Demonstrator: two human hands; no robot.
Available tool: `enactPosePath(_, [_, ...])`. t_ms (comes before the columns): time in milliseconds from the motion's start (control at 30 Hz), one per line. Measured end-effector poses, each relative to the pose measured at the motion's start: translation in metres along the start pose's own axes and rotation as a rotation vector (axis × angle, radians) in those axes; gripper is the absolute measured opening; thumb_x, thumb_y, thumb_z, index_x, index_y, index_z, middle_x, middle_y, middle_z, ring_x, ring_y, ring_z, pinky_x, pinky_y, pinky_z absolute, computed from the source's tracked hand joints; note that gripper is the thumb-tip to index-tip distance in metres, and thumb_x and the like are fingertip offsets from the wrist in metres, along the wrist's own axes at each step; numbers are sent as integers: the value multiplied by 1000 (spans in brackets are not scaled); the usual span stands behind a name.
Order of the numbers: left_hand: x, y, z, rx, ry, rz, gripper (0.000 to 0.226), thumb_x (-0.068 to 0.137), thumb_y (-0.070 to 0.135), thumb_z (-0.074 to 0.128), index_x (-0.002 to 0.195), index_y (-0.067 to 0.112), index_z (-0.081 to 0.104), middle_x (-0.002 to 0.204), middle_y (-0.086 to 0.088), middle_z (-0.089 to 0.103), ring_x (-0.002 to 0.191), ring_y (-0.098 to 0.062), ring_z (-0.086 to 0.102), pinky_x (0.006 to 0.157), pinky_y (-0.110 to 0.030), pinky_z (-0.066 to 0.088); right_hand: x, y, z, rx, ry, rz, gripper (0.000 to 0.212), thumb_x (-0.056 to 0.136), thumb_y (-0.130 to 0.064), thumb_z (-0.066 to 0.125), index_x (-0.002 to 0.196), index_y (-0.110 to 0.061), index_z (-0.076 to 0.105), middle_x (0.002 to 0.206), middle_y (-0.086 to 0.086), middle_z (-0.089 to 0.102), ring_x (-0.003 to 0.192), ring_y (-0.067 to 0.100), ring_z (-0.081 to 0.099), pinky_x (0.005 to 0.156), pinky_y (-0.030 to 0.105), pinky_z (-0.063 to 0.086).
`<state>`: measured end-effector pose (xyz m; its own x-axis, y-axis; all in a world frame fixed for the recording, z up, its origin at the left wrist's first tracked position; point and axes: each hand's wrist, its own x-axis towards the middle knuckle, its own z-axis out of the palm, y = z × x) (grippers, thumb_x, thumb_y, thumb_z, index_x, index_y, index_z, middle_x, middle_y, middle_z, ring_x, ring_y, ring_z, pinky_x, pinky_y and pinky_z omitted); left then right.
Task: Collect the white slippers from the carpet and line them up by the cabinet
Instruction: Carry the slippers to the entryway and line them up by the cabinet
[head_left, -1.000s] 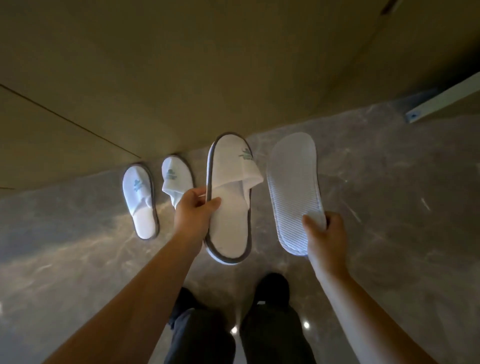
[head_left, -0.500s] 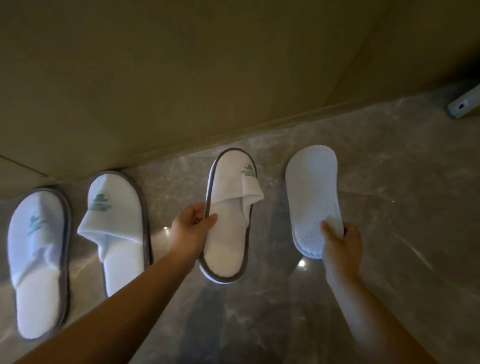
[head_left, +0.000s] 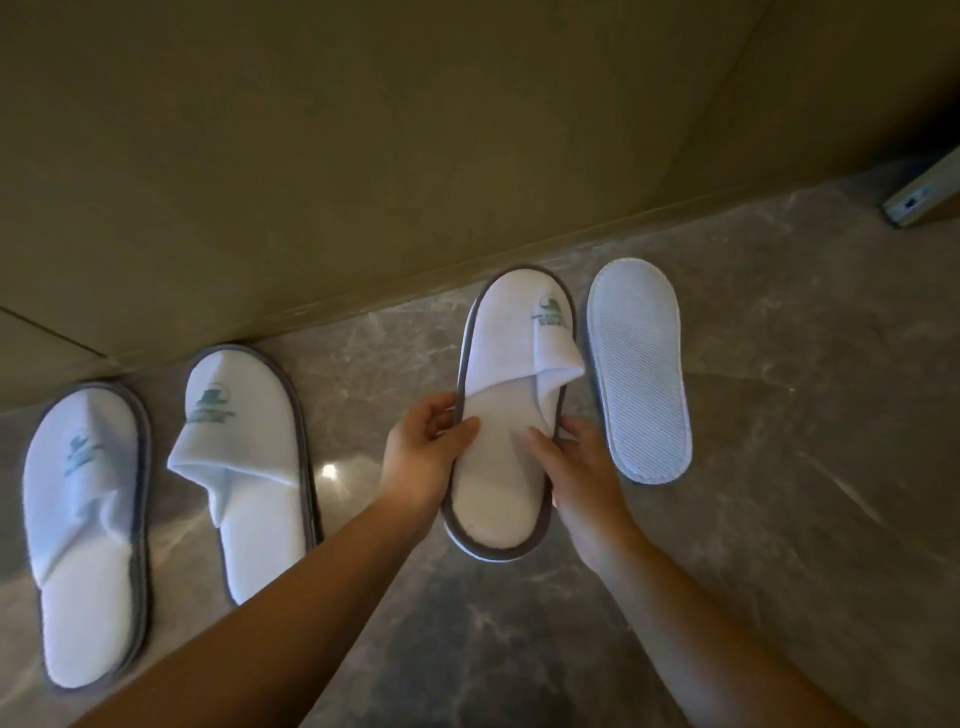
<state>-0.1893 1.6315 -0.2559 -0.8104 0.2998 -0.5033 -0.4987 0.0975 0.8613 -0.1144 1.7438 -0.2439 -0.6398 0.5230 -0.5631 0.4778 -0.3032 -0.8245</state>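
Two white slippers with grey trim and green logos lie sole-down on the marble floor, toes toward the cabinet (head_left: 363, 156): one at far left (head_left: 83, 530), one beside it (head_left: 249, 467). A third white slipper (head_left: 511, 415) is held upright-facing just above the floor by both hands: my left hand (head_left: 423, 457) grips its left edge, my right hand (head_left: 576, 467) its right edge, thumbs on the insole. A fourth slipper (head_left: 641, 369) lies sole-up on the floor to its right, untouched.
The olive cabinet front runs along the top with its base edge meeting the grey marble floor (head_left: 779, 467). A pale metal piece (head_left: 922, 200) sits at the far right edge. Open floor lies right of the overturned slipper.
My right hand let go of the sole-up slipper, which now rests on the floor, and moved left onto the slipper in my left hand. The view came closer to the floor.
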Motion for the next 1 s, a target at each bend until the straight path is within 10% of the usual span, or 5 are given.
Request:
enactPosePath(300, [-19, -17, -72, 694, 91, 153, 54, 79, 28, 62, 128, 22, 41, 132, -1, 49, 121, -18, 44, 96, -27, 34, 15, 6, 15, -286, -11, -188, 41, 77, -5, 61, 114, -11, 45, 99, 0, 54, 75, 2, 53, 57, 10, 40])
enactPosePath(567, [-21, -58, -155, 1213, 50, 86, 77, 78, 38, 60, 140, 29, 15, 155, -2, 7, 142, -27, 2, 115, -47, 10, 43, 50, 49, -608, -28, -194, 46, 77, -15, 65, 118, -5, 45, 108, 9, 55, 98, 23, 53, 76, 25, 43])
enactPosePath(833, [-23, -81, -164, 1290, -2, -22, 98, 70, 59, 56, 129, 44, -21, 154, -4, -15, 140, -34, -15, 113, -54, -1, 23, 73, 77, -1132, 2, -159, 119, 51, -53, 78, 139, -12, 10, 143, 21, 28, 128, 38, 31, 102, 48, 32])
enactPosePath(1000, [-21, -86, -167, 1361, -59, -34, 90, 73, 60, 52, 136, 43, -9, 153, -4, -16, 137, -36, -22, 111, -56, -7, 24, 83, 99, -1221, 34, -123, 119, 58, -46, 76, 140, -15, -4, 148, 24, 15, 130, 42, 24, 105, 51, 28])
